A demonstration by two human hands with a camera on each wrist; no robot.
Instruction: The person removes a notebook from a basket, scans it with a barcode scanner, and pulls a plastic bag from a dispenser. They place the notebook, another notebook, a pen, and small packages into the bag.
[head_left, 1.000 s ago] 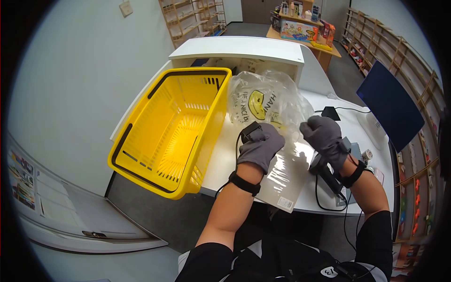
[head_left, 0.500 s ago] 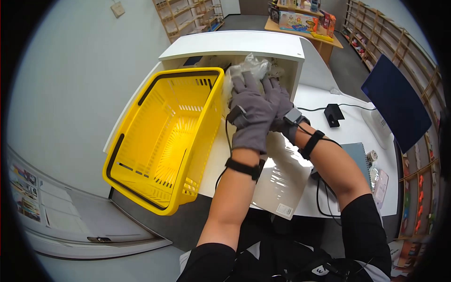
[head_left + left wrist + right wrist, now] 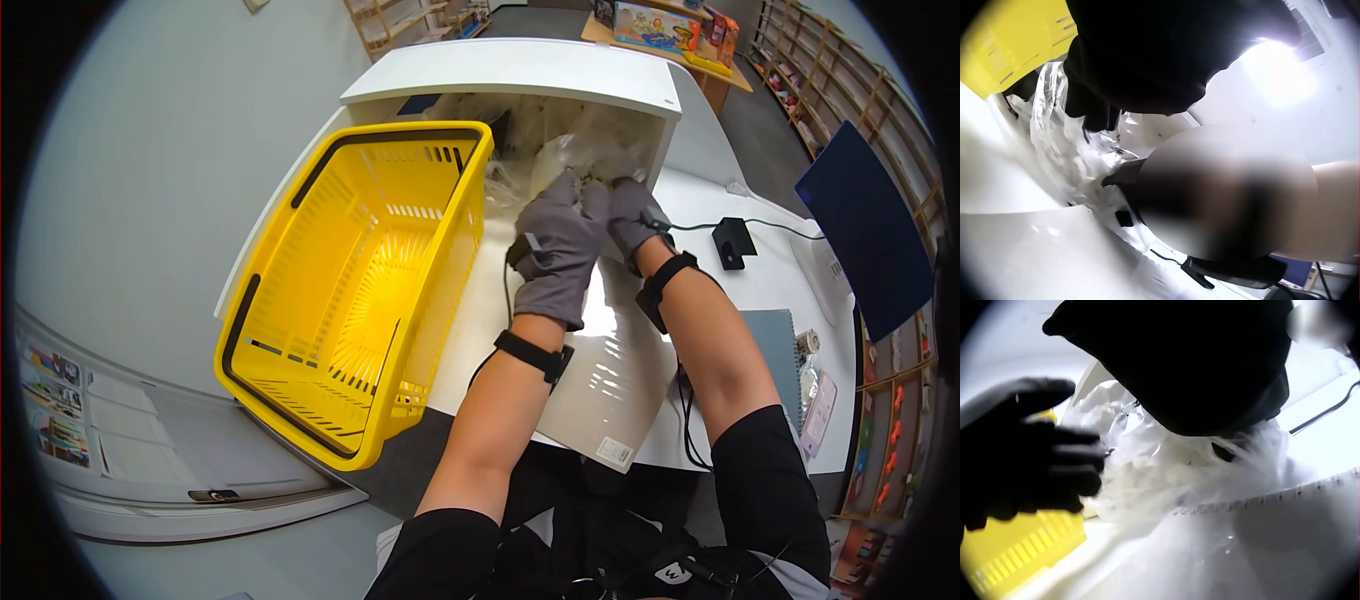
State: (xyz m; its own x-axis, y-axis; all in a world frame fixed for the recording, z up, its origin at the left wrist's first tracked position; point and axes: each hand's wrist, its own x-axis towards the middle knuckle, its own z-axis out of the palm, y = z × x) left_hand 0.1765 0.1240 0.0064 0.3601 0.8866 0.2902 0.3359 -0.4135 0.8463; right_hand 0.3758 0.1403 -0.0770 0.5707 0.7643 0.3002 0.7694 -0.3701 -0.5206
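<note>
A crumpled clear plastic bag (image 3: 590, 150) lies bunched at the opening under the counter's raised shelf (image 3: 520, 70). My left hand (image 3: 562, 245), in a grey glove, reaches to the bag's near side with thumb and forefinger apart. In the right wrist view the left hand's fingers (image 3: 1075, 462) are at the edge of the bag (image 3: 1160, 481). Beside it my gloved right hand (image 3: 635, 215) is at the bag's right side. Its dark palm covers much of the bag in the right wrist view, and I cannot tell whether its fingers grip the plastic.
A yellow shopping basket (image 3: 440, 290) stands close to the left arm. Under the forearms lies a glossy beige sheet (image 3: 600, 385) with a barcode label. To the right are a spiral notebook (image 3: 772, 350), a black stand (image 3: 735, 243), a cable and a dark screen (image 3: 870, 230).
Both hands have moved forward from over the sheet to the shelf opening. The bag, spread with its print showing at first, is now crumpled and farther back.
</note>
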